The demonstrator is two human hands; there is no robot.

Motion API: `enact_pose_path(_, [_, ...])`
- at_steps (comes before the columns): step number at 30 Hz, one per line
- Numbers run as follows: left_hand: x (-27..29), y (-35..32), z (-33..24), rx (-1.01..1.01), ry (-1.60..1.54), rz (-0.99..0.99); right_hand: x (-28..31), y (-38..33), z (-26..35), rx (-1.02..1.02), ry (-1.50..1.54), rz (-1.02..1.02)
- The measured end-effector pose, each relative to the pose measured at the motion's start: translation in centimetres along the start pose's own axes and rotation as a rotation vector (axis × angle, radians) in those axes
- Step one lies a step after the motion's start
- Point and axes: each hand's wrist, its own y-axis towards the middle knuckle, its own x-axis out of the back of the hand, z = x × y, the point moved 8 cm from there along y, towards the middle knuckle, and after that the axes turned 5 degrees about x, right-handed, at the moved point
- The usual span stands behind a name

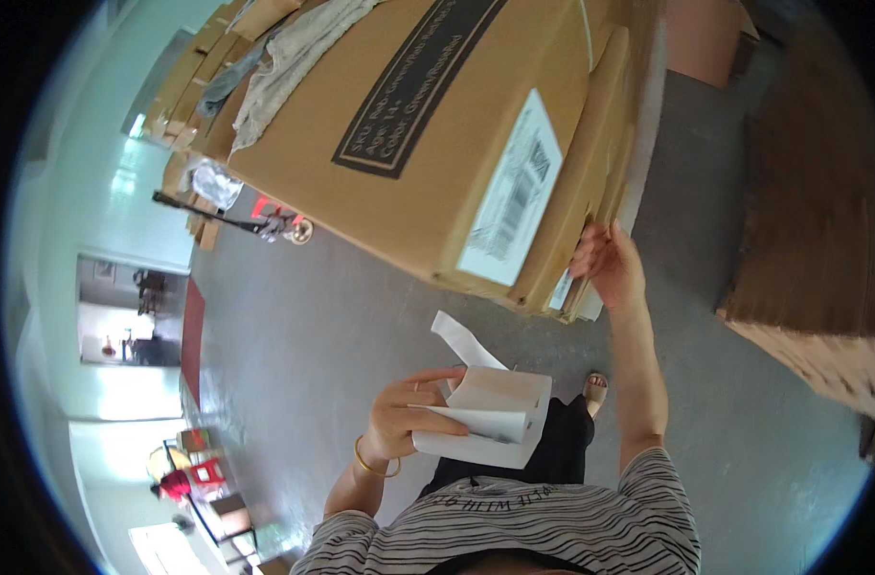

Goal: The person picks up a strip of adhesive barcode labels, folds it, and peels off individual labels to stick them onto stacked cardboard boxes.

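My left hand (pixel 399 418) is closed round a folded roll of white labels (pixel 502 393), held low in front of my body. One loose end of its strip sticks up and away toward the carton. Directly ahead stands a large brown carton (pixel 409 211) with a dark printed panel, and a white barcode label (pixel 511 196) lies across its near corner. My right hand (pixel 605 265) is against the side of another brown carton (pixel 549 240), its fingers bent and slightly blurred, the thumb apart. Beside those fingers a white label (pixel 561 288) shows partly; the rest is hidden.
At the right rises a big brown carton stack (pixel 811 249). A crumpled pale cloth (pixel 284 72) lies on the large carton. Beyond it are a pallet jack (pixel 265 222) and piled cartons (pixel 183 105). At far left a person in red (pixel 177 484) is near a table.
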Motion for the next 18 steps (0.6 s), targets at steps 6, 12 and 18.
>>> enact_pose_path(6, [8.2, -1.3, 3.0, -0.177, -0.141, -0.055, -10.7, -9.6, 4.0, 0.813, -0.872, -0.488])
enact_pose_path(12, [14.0, -1.5, 3.4, -0.206, -0.259, 0.038, -21.2, -10.6, 3.8, 1.159, -1.621, -0.687])
enact_pose_path(18, [14.6, -1.2, 5.1, -0.224, -0.223, 0.206, -23.8, -9.4, 2.7, 1.269, -2.078, -0.757])
